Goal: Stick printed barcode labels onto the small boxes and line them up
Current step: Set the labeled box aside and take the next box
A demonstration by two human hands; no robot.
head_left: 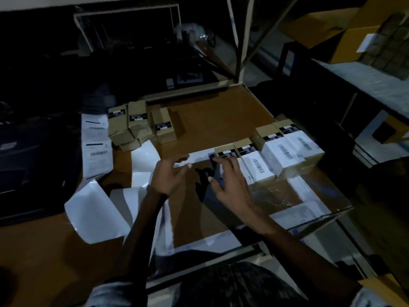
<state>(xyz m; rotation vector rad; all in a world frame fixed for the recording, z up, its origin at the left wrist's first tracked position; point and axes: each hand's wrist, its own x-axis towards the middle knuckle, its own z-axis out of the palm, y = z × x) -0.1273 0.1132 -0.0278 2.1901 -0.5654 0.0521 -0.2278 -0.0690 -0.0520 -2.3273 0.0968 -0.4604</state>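
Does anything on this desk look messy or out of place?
Yes. White backing sheets lie scattered and curled near the left hand, and the unlabelled boxes sit in a loose heap, unlike the neat labelled row.

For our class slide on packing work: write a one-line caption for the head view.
Both hands, left hand and right hand, smooth a white label beside the row of labelled boxes.

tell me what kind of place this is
Probably a warehouse or packing station: small cardboard boxes stacked on a worktable, barcode label sheets beside them, and large cartons on shelving behind.
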